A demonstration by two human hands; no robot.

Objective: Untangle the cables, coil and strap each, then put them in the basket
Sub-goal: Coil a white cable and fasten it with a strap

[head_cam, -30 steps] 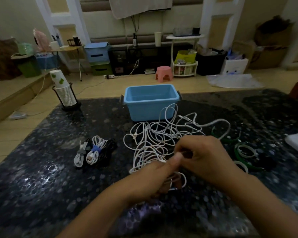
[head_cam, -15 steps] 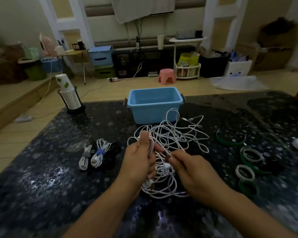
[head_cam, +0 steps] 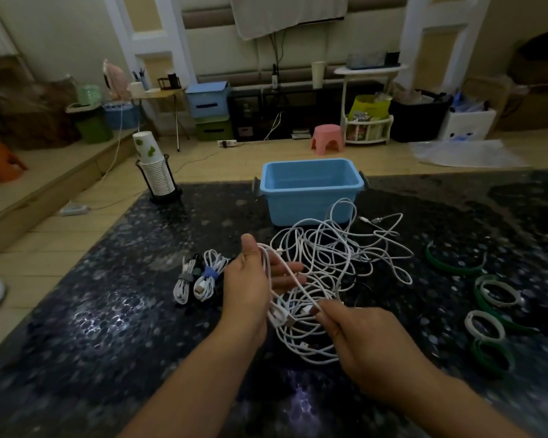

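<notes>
**White cable tangle: handling and change**

The tangle of white cables (head_cam: 332,263) lay mid-counter, before the blue basket (head_cam: 309,188). Judged light, limp, snag-prone; best taken near a plug. Left hand (head_cam: 250,279) gripped several strands; right hand (head_cam: 358,336) pinched one. Half a second earlier, the hands were closer together.

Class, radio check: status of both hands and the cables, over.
Left hand holds white strands. Right hand pinches a strand by a plug. White tangle unsorted; basket empty. Nothing blocking.
</notes>
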